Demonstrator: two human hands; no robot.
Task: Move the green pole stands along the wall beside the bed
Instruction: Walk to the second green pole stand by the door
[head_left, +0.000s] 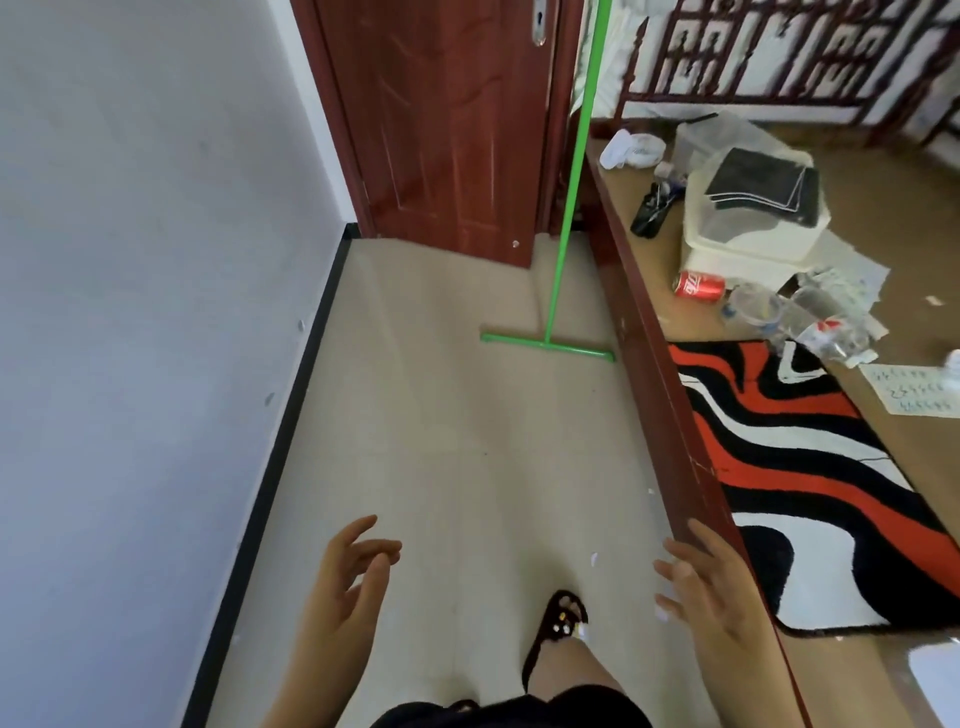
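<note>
Hands low over the floor (441, 441), left hand (343, 587) and right hand (711, 597) empty with fingers apart, green pole stand (563, 218) upright well ahead, bed (675, 405) edge touching right fingers (698, 535).

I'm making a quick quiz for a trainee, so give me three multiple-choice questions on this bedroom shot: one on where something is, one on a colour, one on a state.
1. Where does the green pole stand rest?
A. On the floor between door and bed
B. On the rug
C. In a hand

2. What colour is the can on the bed platform?
A. Blue
B. Red
C. Yellow

3. How are the left hand and right hand?
A. Both gripping the pole
B. One holds the can
C. Both open and empty

Key: 1 A, its base bar lies on the tiles; 2 B, red with white lettering; 3 C, fingers spread, nothing held.
</note>
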